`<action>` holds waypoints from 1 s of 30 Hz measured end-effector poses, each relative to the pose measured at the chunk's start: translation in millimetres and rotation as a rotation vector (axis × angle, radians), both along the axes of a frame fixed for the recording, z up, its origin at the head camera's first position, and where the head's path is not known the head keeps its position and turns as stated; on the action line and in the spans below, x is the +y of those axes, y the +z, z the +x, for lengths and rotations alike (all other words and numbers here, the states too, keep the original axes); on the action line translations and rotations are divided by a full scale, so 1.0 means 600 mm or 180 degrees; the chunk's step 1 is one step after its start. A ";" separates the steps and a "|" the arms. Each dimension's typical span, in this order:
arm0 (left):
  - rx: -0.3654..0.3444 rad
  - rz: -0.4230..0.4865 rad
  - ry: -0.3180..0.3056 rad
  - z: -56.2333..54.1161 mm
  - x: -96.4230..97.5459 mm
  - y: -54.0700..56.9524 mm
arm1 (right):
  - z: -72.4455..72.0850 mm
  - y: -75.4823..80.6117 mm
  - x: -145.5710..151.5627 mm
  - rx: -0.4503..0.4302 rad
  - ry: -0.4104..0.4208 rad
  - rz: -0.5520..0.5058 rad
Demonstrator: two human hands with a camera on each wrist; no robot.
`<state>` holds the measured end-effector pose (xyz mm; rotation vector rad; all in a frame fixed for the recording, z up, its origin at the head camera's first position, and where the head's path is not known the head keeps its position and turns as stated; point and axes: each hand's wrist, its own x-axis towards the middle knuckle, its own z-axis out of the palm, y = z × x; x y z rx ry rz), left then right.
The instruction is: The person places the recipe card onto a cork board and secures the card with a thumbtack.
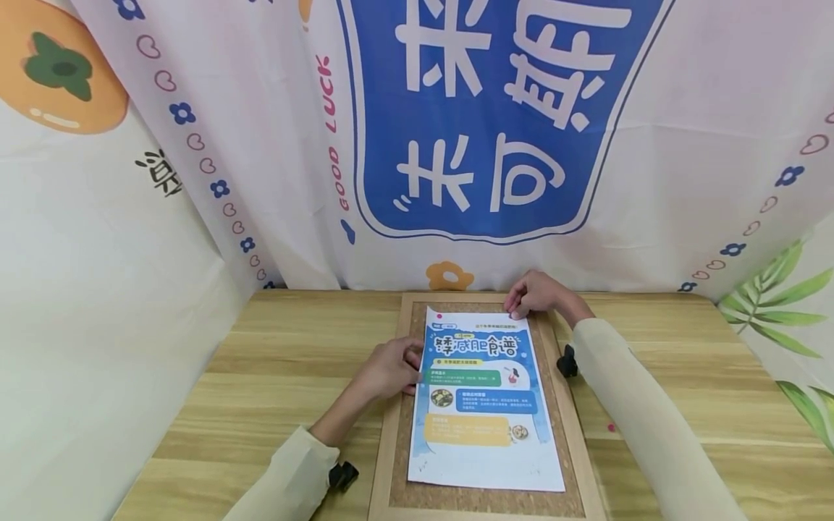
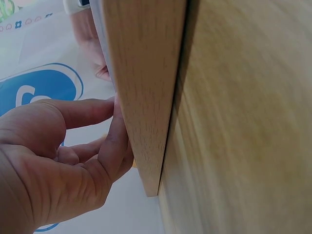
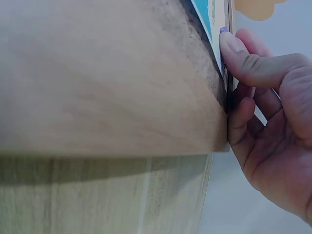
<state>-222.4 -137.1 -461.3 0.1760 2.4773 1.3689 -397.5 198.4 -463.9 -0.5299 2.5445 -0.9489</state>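
A printed paper poster [image 1: 482, 463] with Chinese text lies on a wood-framed cork board [image 1: 420, 496]. At its upper left corner is a pink push pin [image 1: 439, 315]. My left hand [image 1: 391, 367] is at the poster's left edge, where thumb and index finger [image 2: 114, 131] pinch the margin beside the wooden frame [image 2: 146, 73]. Up at the top right corner, my right hand [image 1: 541, 293] has thumb and fingers together around a small purple push pin [image 3: 224, 30]. The thumb partly hides the pin, and its point is out of sight.
The board lies on a wood-grain table [image 1: 280, 376], its top end near the far edge. A loose pink push pin [image 1: 611, 428] rests right of the board, near my right sleeve [image 1: 651, 405]. A printed curtain [image 1: 274, 145] hangs directly behind the table.
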 end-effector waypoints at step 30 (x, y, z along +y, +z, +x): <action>-0.0014 0.0046 0.0021 0.002 -0.002 0.002 | 0.020 -0.010 0.021 0.0054 0.0276 -0.0320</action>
